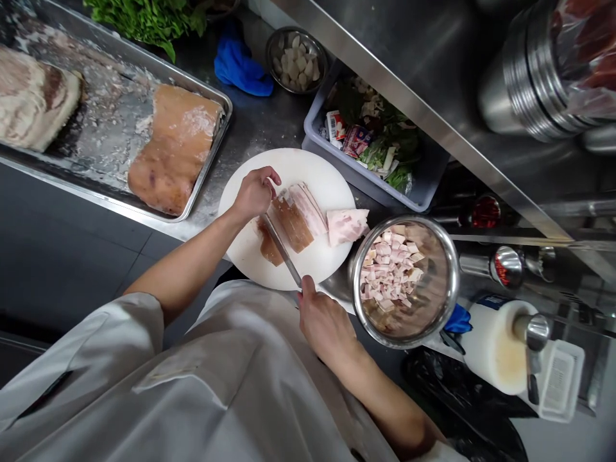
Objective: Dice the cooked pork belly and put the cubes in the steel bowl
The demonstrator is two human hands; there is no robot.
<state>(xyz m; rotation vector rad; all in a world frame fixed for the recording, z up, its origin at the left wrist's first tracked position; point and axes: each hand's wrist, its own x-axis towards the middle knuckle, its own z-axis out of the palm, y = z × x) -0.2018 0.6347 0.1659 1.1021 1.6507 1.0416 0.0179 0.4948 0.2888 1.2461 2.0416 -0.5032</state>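
Observation:
A round white cutting board [332,173] lies in front of me. On it is a slab of pork belly [296,221], its brown skin upward and its layered edge facing right. My right hand [330,324] is closed around the handle of a knife [283,250]. The blade lies between the slab and a smaller skin-on piece of pork [271,251] on the left. My left hand [255,191] is by the blade's far end, fingers curled; what they pinch, if anything, is hidden. A separate pale pork chunk [347,226] lies at the board's right edge.
A steel bowl [452,282] of diced pork stands close on the right. Behind the board are a bin of scraps [317,138], a bowl of peeled garlic [296,64] and a blue cloth [240,64]. A metal tray [202,192] with large pork slabs is left. A shelf edge [433,128] overhangs the right.

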